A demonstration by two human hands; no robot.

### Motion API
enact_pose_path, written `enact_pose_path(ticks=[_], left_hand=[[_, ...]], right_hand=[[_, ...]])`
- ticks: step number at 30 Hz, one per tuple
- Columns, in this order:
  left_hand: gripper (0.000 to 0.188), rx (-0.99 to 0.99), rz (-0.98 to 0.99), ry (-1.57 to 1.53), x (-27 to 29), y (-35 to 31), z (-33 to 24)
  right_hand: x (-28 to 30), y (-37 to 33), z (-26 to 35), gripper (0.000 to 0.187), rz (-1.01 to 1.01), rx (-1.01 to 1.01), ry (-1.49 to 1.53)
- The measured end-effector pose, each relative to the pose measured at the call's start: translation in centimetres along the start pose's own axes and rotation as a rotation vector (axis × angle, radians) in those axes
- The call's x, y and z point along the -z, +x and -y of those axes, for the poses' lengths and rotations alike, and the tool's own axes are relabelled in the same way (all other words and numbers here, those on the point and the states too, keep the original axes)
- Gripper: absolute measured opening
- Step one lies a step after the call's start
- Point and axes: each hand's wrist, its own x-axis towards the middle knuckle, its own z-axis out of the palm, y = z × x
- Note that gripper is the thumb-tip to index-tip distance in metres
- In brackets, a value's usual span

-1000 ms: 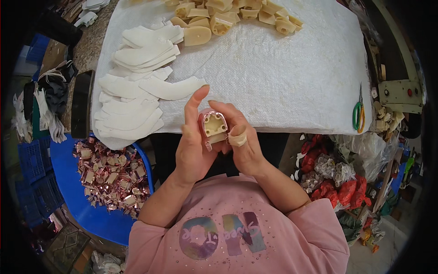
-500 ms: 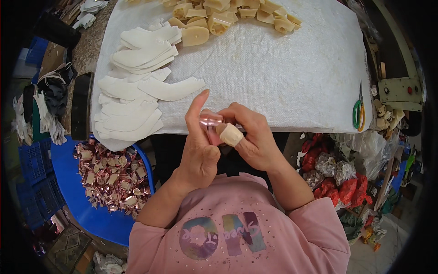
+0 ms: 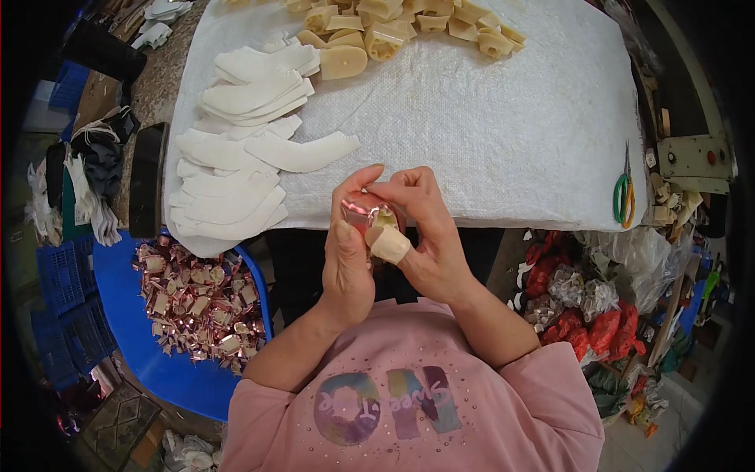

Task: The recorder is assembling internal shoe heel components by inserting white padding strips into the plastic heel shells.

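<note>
Both hands are together just off the table's near edge, around a small pink metallic-covered piece (image 3: 360, 208) that looks like a shoe heel. My left hand (image 3: 348, 263) wraps its left side, the thumb upright against it and the fingers curled behind. My right hand (image 3: 429, 232) pinches its far right side with bent fingers. A beige wrapping (image 3: 388, 245), like tape, covers the right thumb, which presses near the piece's pale hollow end. White curved pieces (image 3: 236, 149) lie in overlapping stacks to the left. Beige plastic heels (image 3: 385, 39) are heaped at the far side.
A blue tub (image 3: 118, 315) at lower left holds many pink metallic pieces (image 3: 204, 303). Scissors (image 3: 624, 200) with green and orange handles lie at the table's right edge, and a black phone (image 3: 148, 181) at the left. Red and clear plastic bags (image 3: 590, 315) crowd the right.
My left index finger, raised before, has bent over the top of the pink piece. The piece has turned, showing more of its pale hollow end. The right fingers have shifted slightly.
</note>
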Motion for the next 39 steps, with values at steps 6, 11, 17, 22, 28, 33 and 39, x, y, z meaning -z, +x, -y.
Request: enact_pose_path(ticks=[6, 11, 17, 22, 28, 33, 39], left_hand=[[0.070, 0.002, -0.067, 0.043, -0.6, -0.2, 0.5], [0.072, 0.043, -0.092, -0.096, -0.8, 0.4, 0.5], [0.079, 0.094, -0.074, -0.137, 0.6, 0.5, 0.3], [0.094, -0.143, -0.009, 0.380, 1.3, 0.8, 0.0], [0.071, -0.272, 0.154, 0.765, 2.8, 1.3, -0.3], [0.044, 0.061, 0.049, 0.189, 2.2, 0.7, -1.9], [0.046, -0.193, 0.210, 0.846, 2.6, 1.0, -3.4]], right_hand=[[-1.1, -0.5, -0.8, 0.033, -0.059, 0.004, -0.077], [-1.3, -0.3, -1.0, 0.029, -0.115, 0.030, -0.087], [0.8, 0.3, -0.6, 0.027, -0.091, 0.059, 0.035], [2.2, 1.7, 1.6, 0.024, 0.209, -0.192, -0.199], [1.6, 0.8, 0.0, 0.021, -0.044, -0.011, 0.088], [1.8, 1.3, -0.5, 0.019, 0.005, 0.015, 0.189], [3.9, 2.8, -1.1, 0.016, 0.291, -0.466, 0.637]])
